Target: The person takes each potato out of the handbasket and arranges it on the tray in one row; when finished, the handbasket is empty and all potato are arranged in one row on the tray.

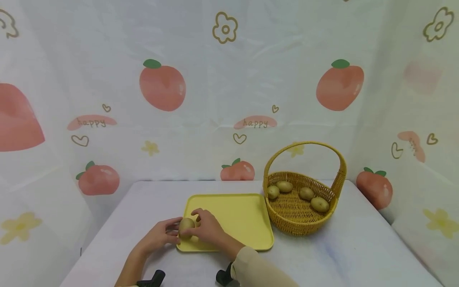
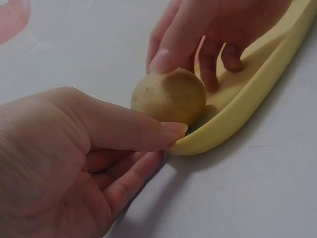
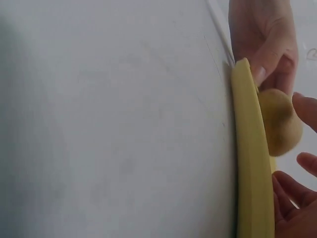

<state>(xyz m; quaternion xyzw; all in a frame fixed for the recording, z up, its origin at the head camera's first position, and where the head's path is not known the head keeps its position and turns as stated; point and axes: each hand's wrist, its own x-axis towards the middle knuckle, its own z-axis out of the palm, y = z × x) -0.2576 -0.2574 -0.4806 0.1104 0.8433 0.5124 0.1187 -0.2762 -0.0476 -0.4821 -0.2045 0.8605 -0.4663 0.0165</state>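
A round yellow-brown potato (image 1: 187,228) rests in the near left corner of a yellow tray (image 1: 236,219). My left hand (image 1: 159,235) grips that corner, its thumb (image 2: 168,130) over the rim and the other fingers below, close beside the potato. Over the tray, my right hand (image 1: 211,229) reaches in from the right. Its thumb overlaps the potato's near side in the head view, while the other fingers arch loosely above the tray. The right wrist view shows one fingertip at the potato (image 3: 280,124) and the other fingers spread apart from it.
A woven yellow basket (image 1: 297,225) with a tall handle stands right of the tray, close to its edge. Several potatoes (image 1: 319,204) lie inside it. A white cloth covers the table (image 1: 322,255), and a printed curtain (image 1: 201,139) hangs behind.
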